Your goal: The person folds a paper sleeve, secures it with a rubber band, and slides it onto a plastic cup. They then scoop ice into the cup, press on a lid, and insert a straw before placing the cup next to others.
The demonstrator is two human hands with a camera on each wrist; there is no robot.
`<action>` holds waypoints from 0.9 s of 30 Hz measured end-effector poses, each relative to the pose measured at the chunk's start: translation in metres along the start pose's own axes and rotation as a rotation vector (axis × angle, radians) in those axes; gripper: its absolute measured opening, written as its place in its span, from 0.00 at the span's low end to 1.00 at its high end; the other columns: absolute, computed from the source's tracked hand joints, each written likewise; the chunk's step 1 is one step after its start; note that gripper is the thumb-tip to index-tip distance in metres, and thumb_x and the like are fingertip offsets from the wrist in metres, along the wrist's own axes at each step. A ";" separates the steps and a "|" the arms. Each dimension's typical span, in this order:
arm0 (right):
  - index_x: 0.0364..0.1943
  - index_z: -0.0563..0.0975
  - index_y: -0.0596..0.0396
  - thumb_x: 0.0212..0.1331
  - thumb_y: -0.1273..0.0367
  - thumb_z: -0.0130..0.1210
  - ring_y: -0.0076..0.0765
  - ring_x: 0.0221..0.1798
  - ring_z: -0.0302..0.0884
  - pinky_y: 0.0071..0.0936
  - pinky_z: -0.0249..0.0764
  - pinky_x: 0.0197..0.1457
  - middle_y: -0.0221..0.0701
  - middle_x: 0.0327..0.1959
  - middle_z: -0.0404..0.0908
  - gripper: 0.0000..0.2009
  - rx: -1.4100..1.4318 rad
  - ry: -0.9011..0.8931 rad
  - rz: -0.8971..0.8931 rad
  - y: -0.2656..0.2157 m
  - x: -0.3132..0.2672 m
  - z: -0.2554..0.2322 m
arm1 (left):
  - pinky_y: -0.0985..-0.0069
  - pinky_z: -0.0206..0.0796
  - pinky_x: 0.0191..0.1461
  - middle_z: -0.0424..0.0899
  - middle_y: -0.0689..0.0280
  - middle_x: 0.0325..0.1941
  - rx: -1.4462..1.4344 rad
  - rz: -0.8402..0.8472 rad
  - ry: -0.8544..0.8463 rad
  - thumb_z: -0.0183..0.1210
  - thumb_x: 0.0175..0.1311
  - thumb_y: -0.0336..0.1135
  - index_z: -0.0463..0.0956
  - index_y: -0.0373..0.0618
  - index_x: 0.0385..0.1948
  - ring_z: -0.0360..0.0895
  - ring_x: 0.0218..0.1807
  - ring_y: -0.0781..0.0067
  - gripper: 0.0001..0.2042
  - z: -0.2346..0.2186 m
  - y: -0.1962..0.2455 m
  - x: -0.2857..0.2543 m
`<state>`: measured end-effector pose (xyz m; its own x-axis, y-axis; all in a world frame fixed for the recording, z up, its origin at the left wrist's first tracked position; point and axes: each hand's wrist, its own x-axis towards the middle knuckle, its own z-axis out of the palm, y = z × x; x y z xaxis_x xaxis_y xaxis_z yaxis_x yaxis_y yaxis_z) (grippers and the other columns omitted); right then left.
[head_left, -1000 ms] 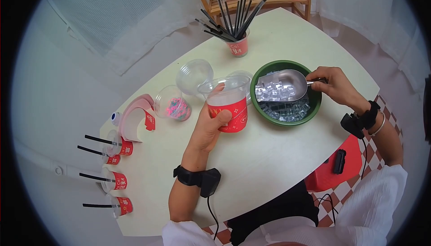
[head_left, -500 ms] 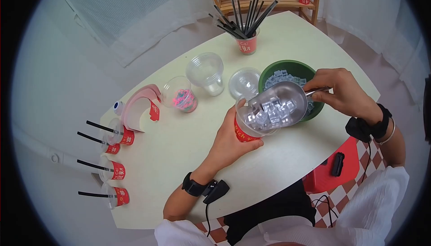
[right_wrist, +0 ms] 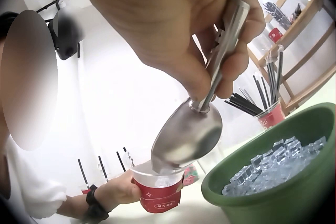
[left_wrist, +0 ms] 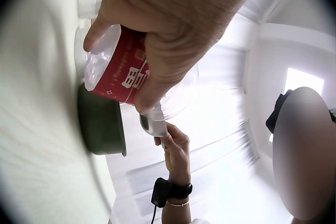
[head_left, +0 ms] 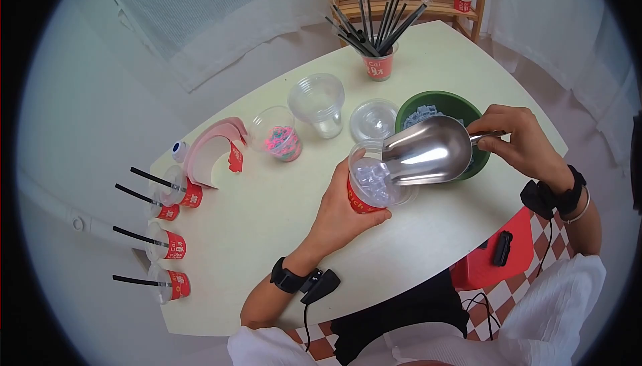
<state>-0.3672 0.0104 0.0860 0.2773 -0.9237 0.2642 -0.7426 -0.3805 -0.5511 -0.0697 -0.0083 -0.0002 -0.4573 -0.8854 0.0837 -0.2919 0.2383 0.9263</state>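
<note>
My left hand (head_left: 339, 215) grips a clear cup in a red sleeve (head_left: 361, 200), and clear ice cubes (head_left: 374, 180) lie inside it. The right hand (head_left: 520, 140) holds the handle of a metal scoop (head_left: 431, 149), whose front lip rests at or just over the cup's rim. No ice shows in the scoop's bowl. Behind the scoop stands a green bowl (head_left: 447, 98) of ice cubes. In the right wrist view the scoop (right_wrist: 189, 132) tips down into the cup (right_wrist: 160, 198), beside the green bowl (right_wrist: 273, 192). The left wrist view shows fingers wrapped round the red sleeve (left_wrist: 123, 71).
Behind the cup are a clear lid (head_left: 373, 120), stacked clear cups (head_left: 317, 98) and a cup with pink and green bits (head_left: 283, 143). A cup of black straws (head_left: 378, 66) stands at the back. Several lidded cups with straws (head_left: 175, 246) and a pink curved holder (head_left: 200, 149) are at left.
My left hand has moved right and turned the cup beneath the scoop. The scoop has come left from the green bowl and tilted, and its ice has gone into the cup.
</note>
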 end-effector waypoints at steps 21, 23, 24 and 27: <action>0.38 0.79 0.61 0.51 0.77 0.57 0.35 0.36 0.77 0.29 0.73 0.45 0.35 0.35 0.79 0.09 -0.044 0.052 0.232 0.072 0.001 0.016 | 0.69 0.57 0.67 0.62 0.62 0.62 -0.299 0.241 -0.053 0.76 0.34 0.32 0.52 0.48 0.63 0.61 0.64 0.66 0.50 -0.012 -0.041 -0.019; 0.38 0.79 0.60 0.51 0.77 0.57 0.37 0.37 0.78 0.31 0.74 0.46 0.35 0.35 0.77 0.09 -0.077 0.059 0.211 0.071 0.001 0.018 | 0.63 0.58 0.67 0.63 0.62 0.62 -0.753 0.081 -0.103 0.77 0.33 0.33 0.50 0.49 0.64 0.62 0.65 0.61 0.52 -0.016 -0.044 -0.025; 0.38 0.79 0.60 0.51 0.78 0.57 0.37 0.37 0.78 0.31 0.74 0.46 0.35 0.35 0.77 0.09 -0.074 0.057 0.211 0.071 0.000 0.019 | 0.60 0.59 0.67 0.64 0.61 0.62 -0.977 -0.002 -0.132 0.77 0.33 0.33 0.49 0.50 0.65 0.62 0.65 0.59 0.53 -0.019 -0.045 -0.027; 0.37 0.79 0.59 0.50 0.78 0.57 0.38 0.37 0.77 0.31 0.74 0.44 0.35 0.34 0.76 0.09 -0.108 0.047 0.205 0.072 0.001 0.022 | 0.60 0.59 0.66 0.66 0.61 0.61 -1.013 -0.082 -0.107 0.78 0.33 0.36 0.51 0.52 0.65 0.63 0.66 0.57 0.52 -0.028 -0.045 -0.033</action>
<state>-0.4070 -0.0183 0.0296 0.0872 -0.9771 0.1939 -0.8422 -0.1762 -0.5095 -0.0186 -0.0011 -0.0342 -0.5553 -0.8315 0.0188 0.4994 -0.3153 0.8069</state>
